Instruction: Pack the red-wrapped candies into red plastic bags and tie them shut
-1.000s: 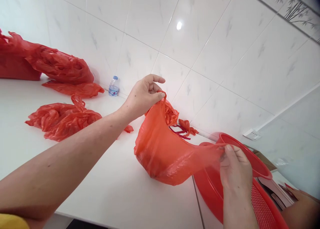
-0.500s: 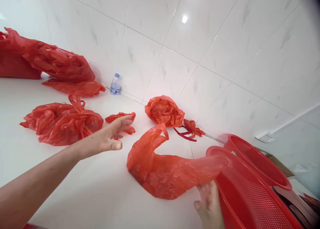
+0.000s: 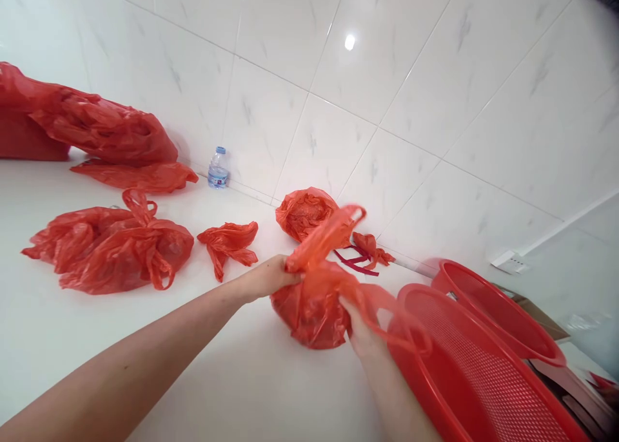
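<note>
A thin red plastic bag [image 3: 316, 316] is gathered between my two hands over the white surface. My left hand [image 3: 272, 276] closes on the bag's left side, just below a handle that sticks up toward the wall. On the other side, my right hand [image 3: 356, 326] grips the bag, its fingers partly hidden by the plastic. The second handle trails off to the right, blurred, across the rim of the red mesh basket [image 3: 493, 358]. What the bag holds, if anything, cannot be made out.
Knotted red bags [image 3: 116, 249] and a small crumpled bag [image 3: 229, 243] lie left. Behind are a bulging red bag [image 3: 309, 213], dark red straps [image 3: 358, 261] and a water bottle [image 3: 218, 169]. More red bags [image 3: 106, 129] stand far left; another red basket [image 3: 498, 313] is right.
My left hand has moved right from above the table and taken hold of the bag. My right hand has shifted up and left, and the spread-out bag is now bunched between both hands.
</note>
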Available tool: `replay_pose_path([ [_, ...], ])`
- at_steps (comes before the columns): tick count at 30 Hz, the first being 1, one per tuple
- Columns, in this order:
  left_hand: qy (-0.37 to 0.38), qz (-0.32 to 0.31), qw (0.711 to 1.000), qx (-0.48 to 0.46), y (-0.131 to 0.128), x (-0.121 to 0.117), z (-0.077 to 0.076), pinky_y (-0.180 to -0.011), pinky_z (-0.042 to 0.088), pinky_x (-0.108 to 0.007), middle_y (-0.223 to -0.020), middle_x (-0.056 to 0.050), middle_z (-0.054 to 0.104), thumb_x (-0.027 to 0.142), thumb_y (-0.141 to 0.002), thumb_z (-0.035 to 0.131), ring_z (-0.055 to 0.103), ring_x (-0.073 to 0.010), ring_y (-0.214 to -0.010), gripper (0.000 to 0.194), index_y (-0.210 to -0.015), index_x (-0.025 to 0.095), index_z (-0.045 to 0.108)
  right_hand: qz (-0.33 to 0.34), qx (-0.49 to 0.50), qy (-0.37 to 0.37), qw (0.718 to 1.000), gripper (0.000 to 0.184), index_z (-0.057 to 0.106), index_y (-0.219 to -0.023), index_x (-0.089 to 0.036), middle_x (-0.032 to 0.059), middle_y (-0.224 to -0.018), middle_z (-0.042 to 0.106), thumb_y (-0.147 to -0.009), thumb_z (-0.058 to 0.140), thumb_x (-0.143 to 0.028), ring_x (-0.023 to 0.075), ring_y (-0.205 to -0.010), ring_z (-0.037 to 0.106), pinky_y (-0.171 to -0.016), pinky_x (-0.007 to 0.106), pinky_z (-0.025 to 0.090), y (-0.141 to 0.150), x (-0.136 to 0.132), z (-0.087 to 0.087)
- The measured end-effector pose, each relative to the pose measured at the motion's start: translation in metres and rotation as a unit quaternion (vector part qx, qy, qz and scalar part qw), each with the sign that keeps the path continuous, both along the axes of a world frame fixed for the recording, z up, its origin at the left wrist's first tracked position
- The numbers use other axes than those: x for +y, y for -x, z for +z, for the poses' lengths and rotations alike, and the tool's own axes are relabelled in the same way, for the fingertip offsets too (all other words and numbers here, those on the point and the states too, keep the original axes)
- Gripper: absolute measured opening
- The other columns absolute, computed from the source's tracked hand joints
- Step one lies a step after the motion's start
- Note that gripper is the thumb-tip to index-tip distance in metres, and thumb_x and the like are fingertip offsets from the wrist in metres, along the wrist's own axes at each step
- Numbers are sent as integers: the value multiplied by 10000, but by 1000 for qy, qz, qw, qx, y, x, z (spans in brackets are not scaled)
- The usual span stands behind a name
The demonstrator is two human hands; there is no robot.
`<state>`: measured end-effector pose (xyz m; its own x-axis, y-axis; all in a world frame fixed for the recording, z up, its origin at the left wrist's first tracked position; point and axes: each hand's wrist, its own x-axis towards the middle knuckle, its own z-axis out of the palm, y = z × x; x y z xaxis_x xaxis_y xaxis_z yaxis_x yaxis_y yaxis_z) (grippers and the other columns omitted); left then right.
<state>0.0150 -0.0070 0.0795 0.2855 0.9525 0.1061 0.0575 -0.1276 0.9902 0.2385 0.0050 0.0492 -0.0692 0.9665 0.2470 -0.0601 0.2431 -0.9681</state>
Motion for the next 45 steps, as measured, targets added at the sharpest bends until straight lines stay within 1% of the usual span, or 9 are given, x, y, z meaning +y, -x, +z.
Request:
replay_pose_path([
  [4, 88, -7, 956, -279, -3, 19, -3, -892, 503, -412, -1079, -119, 670, 376, -731, 690, 632, -275, -992, 407, -1070, 165, 614, 50, 153, 113, 981, 385, 636, -1066, -239, 44, -1112, 672, -714, 701, -380, 250, -1065, 611, -885, 421, 533, -3, 26, 5],
  [9, 209, 79, 914, -338, -5, 35, -46, -853, 536, -403, -1031, -147, 692, 274, -682, 751, 664, -271, -940, 402, -1029, 132, 604, 29, 182, 214, 959, 379, 659, -1002, -206, 43, -1066, 692, -656, 767, -315, 239, -1017, 634, -873, 365, 539, -10, 47, -35],
  [12, 213, 85, 908, -350, -2, 40, -60, -831, 545, -406, -1015, -140, 698, 240, -679, 754, 670, -272, -926, 402, -1035, 137, 599, 39, 174, 199, 964, 425, 649, -1050, -211, 44, -1103, 678, -647, 776, -257, 233, -1029, 625, -893, 359, 522, -18, 52, -50],
  [16, 228, 75, 906, -350, 2, 43, -59, -810, 549, -407, -961, -132, 710, 199, -652, 769, 680, -269, -882, 416, -1026, 129, 602, 59, 156, 206, 964, 443, 647, -1058, -219, 47, -1073, 684, -634, 776, -225, 234, -993, 634, -891, 381, 512, -25, 53, -51],
  [25, 187, 67, 912, -360, -3, 48, -64, -746, 543, -369, -897, -90, 716, 25, -569, 683, 683, -245, -810, 407, -957, 123, 607, 36, 104, 47, 993, 874, 397, -1342, -302, 66, -1235, 587, -581, 817, -392, 271, -1104, 570, -940, 469, 462, -7, 43, -20],
  [30, 240, -5, 888, -392, -7, 34, -62, -725, 537, -357, -874, -114, 722, 160, -641, 667, 684, -266, -815, 323, -957, 108, 630, 53, 74, 174, 981, 356, 643, -1043, -238, 64, -1090, 669, -728, 711, -390, 269, -1014, 621, -870, 434, 509, -2, 35, -17],
  [36, 232, -125, 877, -401, -23, 14, -59, -892, 486, -394, -1014, -132, 701, 345, -735, 703, 644, -271, -990, 377, -1039, 135, 630, 199, 198, 296, 913, 445, 627, -1106, -201, 112, -1108, 657, -827, 523, -531, 285, -1047, 604, -825, 457, 515, -3, 24, -24],
  [41, 284, -4, 888, -362, -32, 13, -61, -840, 521, -401, -927, -139, 713, 344, -760, 683, 678, -265, -880, 324, -976, 107, 639, 106, 335, 222, 910, 194, 607, -980, -353, -52, -851, 671, -806, 603, -267, 161, -938, 623, -833, 349, 489, -10, 28, -23],
  [45, 280, 68, 891, -351, -31, 14, -60, -786, 539, -397, -892, -132, 712, 262, -761, 678, 682, -259, -819, 257, -963, 109, 633, 181, 322, 234, 899, 89, 571, -711, -245, -71, -498, 427, -793, 572, -210, 92, -527, 484, -645, 239, 445, -9, 24, -20],
])
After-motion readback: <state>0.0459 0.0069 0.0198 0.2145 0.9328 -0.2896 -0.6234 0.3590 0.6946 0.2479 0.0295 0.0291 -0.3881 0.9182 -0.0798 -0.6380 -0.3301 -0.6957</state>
